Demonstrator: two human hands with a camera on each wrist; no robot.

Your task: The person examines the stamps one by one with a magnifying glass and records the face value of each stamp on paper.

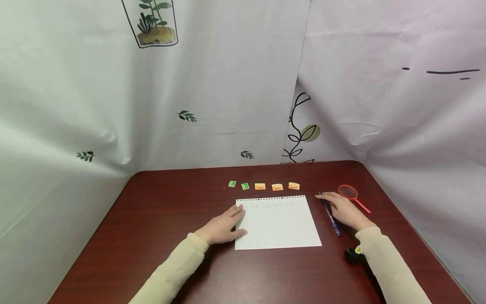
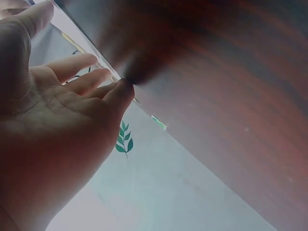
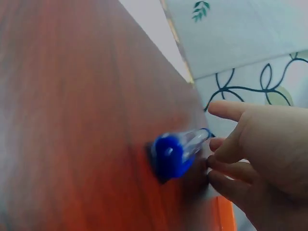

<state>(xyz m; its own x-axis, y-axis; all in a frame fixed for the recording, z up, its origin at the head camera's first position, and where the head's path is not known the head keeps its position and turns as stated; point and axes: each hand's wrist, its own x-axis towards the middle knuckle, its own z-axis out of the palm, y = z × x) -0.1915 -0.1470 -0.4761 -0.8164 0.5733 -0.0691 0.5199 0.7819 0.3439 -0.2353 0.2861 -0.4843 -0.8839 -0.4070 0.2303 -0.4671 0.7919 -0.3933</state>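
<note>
A lined sheet of paper (image 1: 279, 223) with punched holes along its far edge lies on the table, faint writing near its top. My left hand (image 1: 223, 226) rests on the sheet's left edge with thumb and fingers spread; the left wrist view shows this hand (image 2: 62, 101) from the palm side, holding nothing. To the right of the sheet is a blue pen (image 1: 330, 217), its blue end (image 3: 168, 156) nearest the right wrist camera. My right hand (image 1: 343, 210) is over the pen's far part, index finger extended and thumb apart from it. Whether the fingers touch the pen is unclear.
Two small green stamp-like stickers (image 1: 244, 186) and three orange ones (image 1: 277, 187) form a row beyond the sheet. A red magnifying glass (image 1: 348, 192) lies right of the right hand. Near the right sleeve sits a small black object (image 1: 352, 256). White printed cloth (image 1: 228, 84) hangs behind the table.
</note>
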